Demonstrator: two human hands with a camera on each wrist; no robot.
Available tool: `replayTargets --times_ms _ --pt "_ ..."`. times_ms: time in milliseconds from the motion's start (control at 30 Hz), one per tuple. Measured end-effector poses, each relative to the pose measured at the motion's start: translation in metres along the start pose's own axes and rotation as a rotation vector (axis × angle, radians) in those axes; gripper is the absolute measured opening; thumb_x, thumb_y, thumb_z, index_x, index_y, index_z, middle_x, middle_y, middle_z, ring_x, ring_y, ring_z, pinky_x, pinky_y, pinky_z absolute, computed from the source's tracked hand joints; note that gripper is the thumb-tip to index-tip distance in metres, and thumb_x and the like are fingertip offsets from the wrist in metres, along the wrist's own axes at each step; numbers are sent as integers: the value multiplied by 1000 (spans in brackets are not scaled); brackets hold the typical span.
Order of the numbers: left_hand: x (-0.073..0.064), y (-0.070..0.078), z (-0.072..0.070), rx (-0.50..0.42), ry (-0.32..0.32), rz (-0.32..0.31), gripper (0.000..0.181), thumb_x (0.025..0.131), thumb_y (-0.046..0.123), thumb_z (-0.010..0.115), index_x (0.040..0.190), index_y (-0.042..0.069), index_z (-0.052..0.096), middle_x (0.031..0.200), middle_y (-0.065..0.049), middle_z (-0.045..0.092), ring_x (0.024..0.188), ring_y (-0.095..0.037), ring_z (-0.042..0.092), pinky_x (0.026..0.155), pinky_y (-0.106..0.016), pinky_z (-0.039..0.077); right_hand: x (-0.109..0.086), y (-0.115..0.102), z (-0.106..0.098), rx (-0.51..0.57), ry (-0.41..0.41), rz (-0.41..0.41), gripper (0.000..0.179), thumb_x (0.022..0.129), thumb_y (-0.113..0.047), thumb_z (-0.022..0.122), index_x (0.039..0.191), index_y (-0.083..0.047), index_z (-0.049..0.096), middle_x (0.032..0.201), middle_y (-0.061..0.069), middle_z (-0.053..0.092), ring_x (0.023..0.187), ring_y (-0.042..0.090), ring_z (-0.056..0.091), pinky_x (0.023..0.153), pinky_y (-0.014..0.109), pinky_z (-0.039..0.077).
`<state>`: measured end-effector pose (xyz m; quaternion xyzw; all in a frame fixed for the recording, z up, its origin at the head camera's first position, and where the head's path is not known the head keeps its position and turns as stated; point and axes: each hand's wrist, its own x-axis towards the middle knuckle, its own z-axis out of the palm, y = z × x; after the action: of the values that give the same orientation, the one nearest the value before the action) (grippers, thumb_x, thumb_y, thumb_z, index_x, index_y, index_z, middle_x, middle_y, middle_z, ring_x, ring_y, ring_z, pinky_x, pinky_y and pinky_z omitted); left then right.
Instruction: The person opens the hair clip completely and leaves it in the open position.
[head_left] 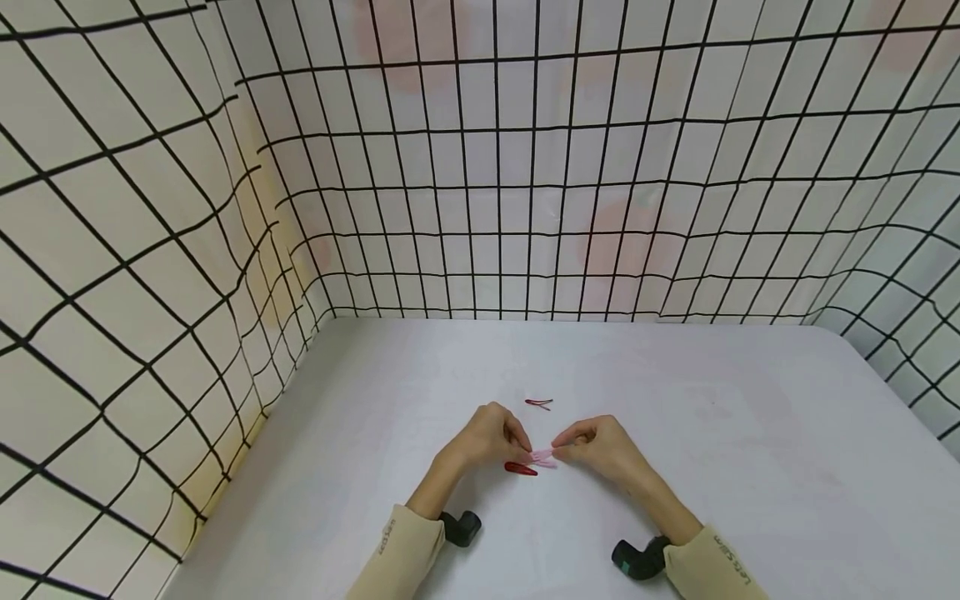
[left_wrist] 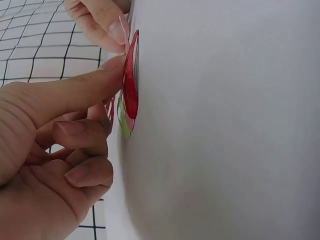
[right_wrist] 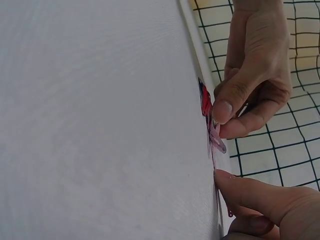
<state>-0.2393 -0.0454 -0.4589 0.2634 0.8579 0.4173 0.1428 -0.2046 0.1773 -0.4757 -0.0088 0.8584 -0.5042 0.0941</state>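
A pink snap hair clip (head_left: 543, 459) spans the short gap between my two hands, low over the table. My left hand (head_left: 486, 435) pinches its left end between thumb and index finger. At the opposite end, my right hand (head_left: 604, 450) pinches a thin pink part with thumb and fingertip. Just in front of the left fingertips lies a red snap hair clip (head_left: 521, 469). In the left wrist view a green hair clip (left_wrist: 124, 118) shows behind the red one, partly hidden. Farther back sits another red hair clip (head_left: 538, 403), its two arms spread apart.
The white table (head_left: 750, 433) stretches out around both hands. Black wire grid panels (head_left: 495, 183) stand along its back and sides, with pale sheeting behind them. Dark wrist cameras (head_left: 639, 558) hang beneath both beige sleeves (head_left: 712, 565).
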Motion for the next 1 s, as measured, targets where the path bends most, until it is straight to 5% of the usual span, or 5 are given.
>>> replayTargets --times_ms 233,633,1000 --pt "3 -1 6 40 18 38 7 78 -1 87 81 0 81 67 -6 73 55 1 51 53 -12 41 1 1 0 -6 1 -17 8 82 -16 87 87 -12 82 59 -6 48 68 10 41 60 24 32" --pt "-1 -1 -5 3 63 -19 4 82 0 84 85 0 81 82 -8 75 61 -4 53 55 -16 41 1 2 -1 1 -18 -22 10 83 -16 86 90 -10 82 58 -5 45 67 11 41 60 25 32" --pt "1 -3 -9 -6 118 23 3 84 2 84 87 1 82 88 -9 76 65 -5 52 57 -16 40 3 2 -1 47 2 -34 22 84 -26 87 97 -9 83 70 -5 66 76 11 47 64 23 37"
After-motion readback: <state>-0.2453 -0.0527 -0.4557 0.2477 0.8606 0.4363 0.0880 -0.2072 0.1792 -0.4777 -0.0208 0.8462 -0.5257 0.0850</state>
